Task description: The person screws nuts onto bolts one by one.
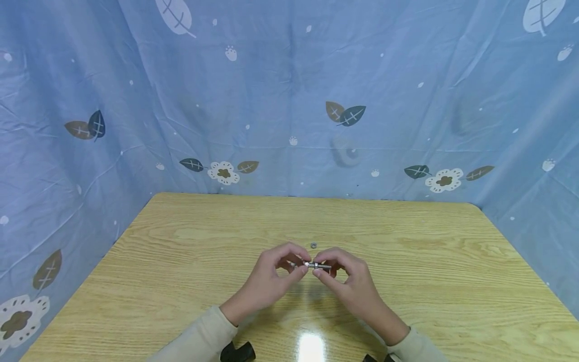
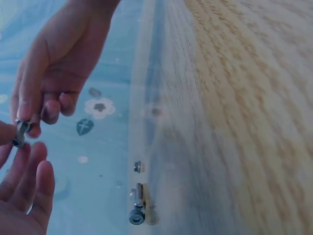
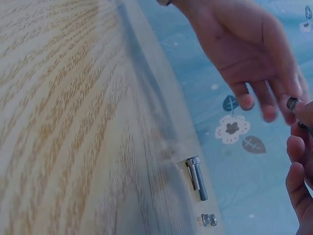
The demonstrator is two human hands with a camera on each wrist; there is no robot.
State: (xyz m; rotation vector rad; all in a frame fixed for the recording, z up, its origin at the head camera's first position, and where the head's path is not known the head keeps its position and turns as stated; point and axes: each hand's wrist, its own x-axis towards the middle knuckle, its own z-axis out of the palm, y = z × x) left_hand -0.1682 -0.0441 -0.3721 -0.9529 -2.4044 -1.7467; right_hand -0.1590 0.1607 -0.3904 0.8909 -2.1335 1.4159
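Over the middle of the table, both hands hold one metal socket-head bolt (image 1: 323, 266) lying sideways between them. My left hand (image 1: 271, 279) pinches it at the head end with thumb and fingertips. Thumb and forefinger of my right hand (image 1: 355, 279) pinch the bolt partway along, at a nut (image 1: 316, 265) on its shank, whose end points right. In the left wrist view the round head (image 2: 17, 142) shows between the fingertips. On the tabletop below lie a second socket-head bolt (image 3: 197, 178) and a loose nut (image 3: 209, 220).
The wood-grain table (image 1: 190, 236) reaches back to a blue patterned curtain (image 1: 289, 90), which also hangs at both sides. A black object (image 1: 237, 352) shows beneath the left sleeve (image 1: 203, 334). Bright glare (image 1: 311, 347) lies on the near tabletop.
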